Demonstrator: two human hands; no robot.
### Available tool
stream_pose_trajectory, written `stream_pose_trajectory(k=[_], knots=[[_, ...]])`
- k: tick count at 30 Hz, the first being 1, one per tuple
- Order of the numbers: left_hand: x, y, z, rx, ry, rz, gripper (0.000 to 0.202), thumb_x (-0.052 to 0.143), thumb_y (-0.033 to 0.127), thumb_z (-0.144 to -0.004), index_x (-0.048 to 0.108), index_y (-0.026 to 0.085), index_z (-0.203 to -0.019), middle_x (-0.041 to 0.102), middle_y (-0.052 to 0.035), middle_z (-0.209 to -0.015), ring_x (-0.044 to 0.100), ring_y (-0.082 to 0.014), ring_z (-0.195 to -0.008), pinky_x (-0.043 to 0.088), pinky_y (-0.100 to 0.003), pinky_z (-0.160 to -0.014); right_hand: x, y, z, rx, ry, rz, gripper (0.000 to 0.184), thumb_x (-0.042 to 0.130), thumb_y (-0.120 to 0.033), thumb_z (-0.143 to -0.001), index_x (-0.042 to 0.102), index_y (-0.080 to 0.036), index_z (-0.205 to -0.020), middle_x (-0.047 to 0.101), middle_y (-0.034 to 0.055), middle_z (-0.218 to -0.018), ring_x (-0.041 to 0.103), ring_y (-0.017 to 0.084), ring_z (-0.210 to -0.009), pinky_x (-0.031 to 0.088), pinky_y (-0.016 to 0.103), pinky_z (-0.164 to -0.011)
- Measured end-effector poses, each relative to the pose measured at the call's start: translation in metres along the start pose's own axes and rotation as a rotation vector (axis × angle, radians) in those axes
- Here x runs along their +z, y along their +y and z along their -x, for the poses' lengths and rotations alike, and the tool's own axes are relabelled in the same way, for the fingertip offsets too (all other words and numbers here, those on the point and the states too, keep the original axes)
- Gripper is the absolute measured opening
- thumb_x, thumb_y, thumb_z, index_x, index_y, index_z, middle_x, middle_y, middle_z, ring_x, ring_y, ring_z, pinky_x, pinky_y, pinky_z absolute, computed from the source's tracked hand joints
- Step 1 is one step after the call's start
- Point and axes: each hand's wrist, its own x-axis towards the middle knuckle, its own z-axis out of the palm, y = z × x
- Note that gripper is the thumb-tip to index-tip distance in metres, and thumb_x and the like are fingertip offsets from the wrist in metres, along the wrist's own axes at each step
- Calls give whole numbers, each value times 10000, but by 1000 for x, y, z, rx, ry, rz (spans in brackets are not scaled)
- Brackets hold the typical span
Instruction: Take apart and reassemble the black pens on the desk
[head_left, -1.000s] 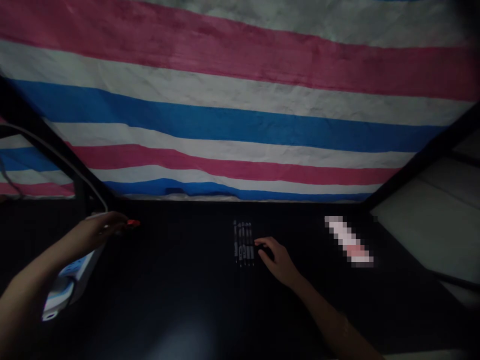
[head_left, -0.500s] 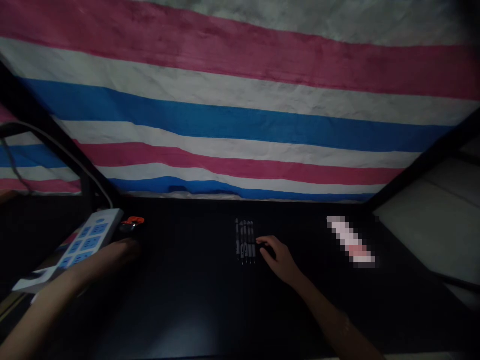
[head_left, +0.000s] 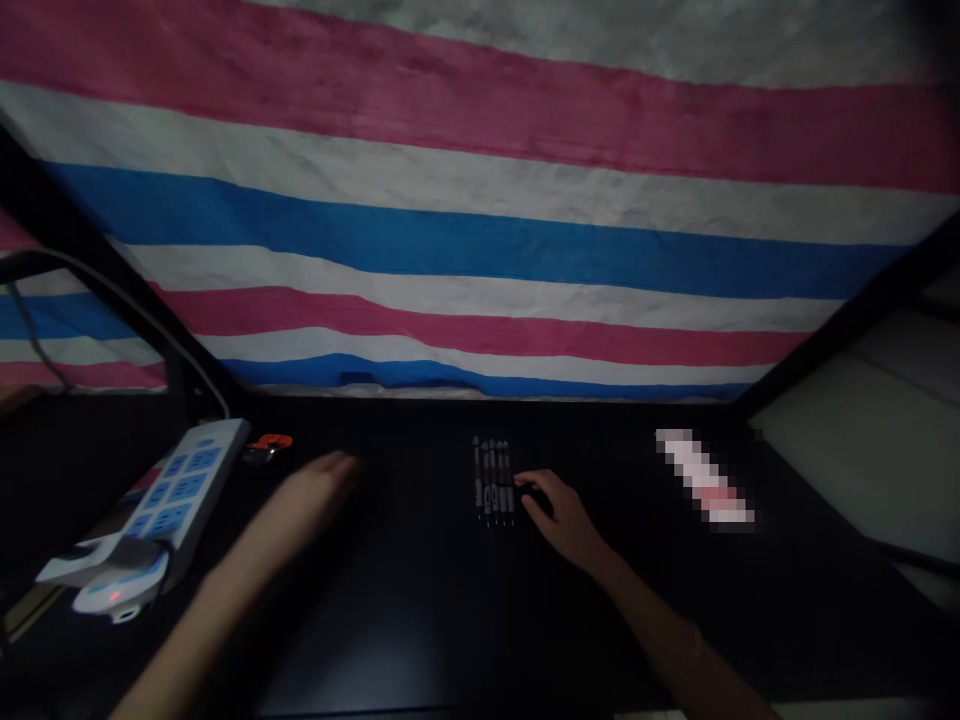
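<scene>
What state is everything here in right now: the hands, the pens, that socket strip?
Left hand: open, empty, blurred, above the black table.
Right hand: fingers bent, fingertips beside the pens; grip unclear.
Pens: lying side by side in a row.
Power strip: lying flat; white plug at its near end shows a red light.
Striped tarp: hanging behind the table.

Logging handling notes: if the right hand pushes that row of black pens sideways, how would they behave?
The pens look slim and round, so they would probably roll apart on the smooth dark table. They seem stiff and light; the right hand lies beside them.
</scene>
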Motion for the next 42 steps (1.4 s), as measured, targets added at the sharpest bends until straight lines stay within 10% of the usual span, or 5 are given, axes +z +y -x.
stream_pose_trajectory(k=[5, 9, 29, 36, 42], knots=[[53, 95, -20, 371, -22, 127, 526, 660, 162, -777, 482, 156, -1272, 521, -157, -1315, 516, -285, -1192, 440, -425, -997, 2, -3, 3, -45, -29, 48, 360, 559, -173, -838, 528, -230, -1192, 578, 83, -1136, 537, 228, -1087, 429, 445, -971], [80, 123, -30, 448, 28, 185, 602, 703, 209, -767, 442, 160, -1308, 493, -181, -1350, 497, -308, -1209, 453, -481, -979, 4, -6, 4, -65, -62, 91, 459, 657, -207, -783, 528, -233, -1223, 552, 96, -1164, 513, 261, -1109, 404, 491, -996], [90, 114, -34, 480, 135, 295, 315, 603, 285, -871, 577, 177, -1165, 639, -105, -1170, 606, -236, -1026, 524, -398, -887, 6, -3, 2, -82, -72, 80, 317, 570, -214, -878, 565, -248, -1193, 560, 90, -1222, 529, 239, -1143, 450, 448, -992], [85, 103, -39, 531, 98, 150, 416, 436, 58, -900, 477, 194, -1290, 598, -95, -1228, 534, -227, -1095, 482, -401, -917, 0, -10, 1, -28, -27, 42, 259, 505, -242, -910, 584, -263, -1156, 571, 83, -1194, 540, 238, -1126, 454, 453, -984], [81, 99, -41, 478, 83, 23, 239, 441, 58, -889, 586, 180, -1034, 601, -91, -1061, 529, -243, -998, 468, -395, -840, -3, -13, 0, 40, 15, -56, 235, 486, -264, -905, 609, -248, -1105, 593, 88, -1132, 576, 233, -1045, 484, 417, -919]])
